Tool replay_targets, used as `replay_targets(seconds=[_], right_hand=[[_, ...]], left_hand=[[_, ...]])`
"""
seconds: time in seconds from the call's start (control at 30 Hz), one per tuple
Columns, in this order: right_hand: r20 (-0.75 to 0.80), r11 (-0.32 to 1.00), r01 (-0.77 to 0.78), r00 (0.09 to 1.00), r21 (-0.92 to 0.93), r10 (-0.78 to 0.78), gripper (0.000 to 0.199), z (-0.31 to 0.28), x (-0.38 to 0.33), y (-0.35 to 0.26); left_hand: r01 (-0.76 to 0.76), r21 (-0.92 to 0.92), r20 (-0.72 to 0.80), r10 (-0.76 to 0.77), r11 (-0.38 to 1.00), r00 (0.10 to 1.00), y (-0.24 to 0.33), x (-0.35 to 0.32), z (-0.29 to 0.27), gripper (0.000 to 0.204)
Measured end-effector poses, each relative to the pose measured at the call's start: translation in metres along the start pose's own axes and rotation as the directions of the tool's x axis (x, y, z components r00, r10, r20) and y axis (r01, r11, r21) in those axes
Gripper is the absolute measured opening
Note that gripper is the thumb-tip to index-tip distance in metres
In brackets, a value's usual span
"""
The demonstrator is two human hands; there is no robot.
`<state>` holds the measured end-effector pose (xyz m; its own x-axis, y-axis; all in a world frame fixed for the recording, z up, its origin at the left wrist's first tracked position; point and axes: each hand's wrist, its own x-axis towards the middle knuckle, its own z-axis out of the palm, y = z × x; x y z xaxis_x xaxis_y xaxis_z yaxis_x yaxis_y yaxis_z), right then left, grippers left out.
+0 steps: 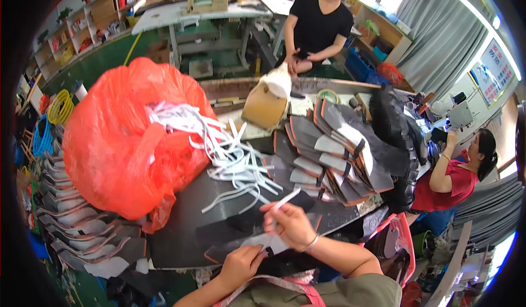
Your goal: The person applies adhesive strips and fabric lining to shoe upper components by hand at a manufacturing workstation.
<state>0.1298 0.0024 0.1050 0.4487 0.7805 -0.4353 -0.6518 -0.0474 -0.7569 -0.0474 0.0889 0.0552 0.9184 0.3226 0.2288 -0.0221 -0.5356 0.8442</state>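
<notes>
Head view: white strip [287, 198] pinched in right hand [294, 228], above orange-edged grey panel [277, 244] at front of workbench [175, 241]; left hand [238, 267] grips panel's near edge. I judge this piece unfinished, strip apparently unattached. Loose strips [238, 161] spill from red plastic bag [118, 137]; stacked panels [334, 151]: completion unclear.

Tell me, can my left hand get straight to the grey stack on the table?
Probably not: your right hand, holding a white strip, lies between your left hand and the stack, though reaching around looks possible.

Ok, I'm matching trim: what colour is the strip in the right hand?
The strip is white, in the head view.
</notes>
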Motion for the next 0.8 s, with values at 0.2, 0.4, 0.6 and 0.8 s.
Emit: replay_targets(seconds=[0.2, 0.4, 0.6, 0.8], right_hand=[[-0.059, 0.739, -0.016, 0.998, -0.673, -0.032, 0.015, -0.033, -0.020, -0.028], [0.243, 0.454, 0.205, 0.970, -0.867, 0.025, 0.012, -0.007, 0.018, 0.001], [0.478, 0.175, 0.467, 0.878, -0.867, 0.023, 0.012, 0.010, 0.033, 0.044], [0.434, 0.135, 0.430, 0.901, -0.893, 0.000, 0.012, 0.015, 0.032, 0.050]], left_hand=[[0.045, 0.533, -0.023, -0.038, 0.845, 0.999, -0.020, -0.034, -0.006, 0.054], [0.032, 0.554, -0.016, -0.028, 0.832, 0.999, -0.026, -0.028, -0.014, 0.055], [0.065, 0.463, -0.076, -0.033, 0.884, 0.997, -0.034, -0.040, -0.014, 0.048], [0.074, 0.398, -0.131, -0.024, 0.914, 0.991, -0.041, -0.049, -0.014, 0.047]])
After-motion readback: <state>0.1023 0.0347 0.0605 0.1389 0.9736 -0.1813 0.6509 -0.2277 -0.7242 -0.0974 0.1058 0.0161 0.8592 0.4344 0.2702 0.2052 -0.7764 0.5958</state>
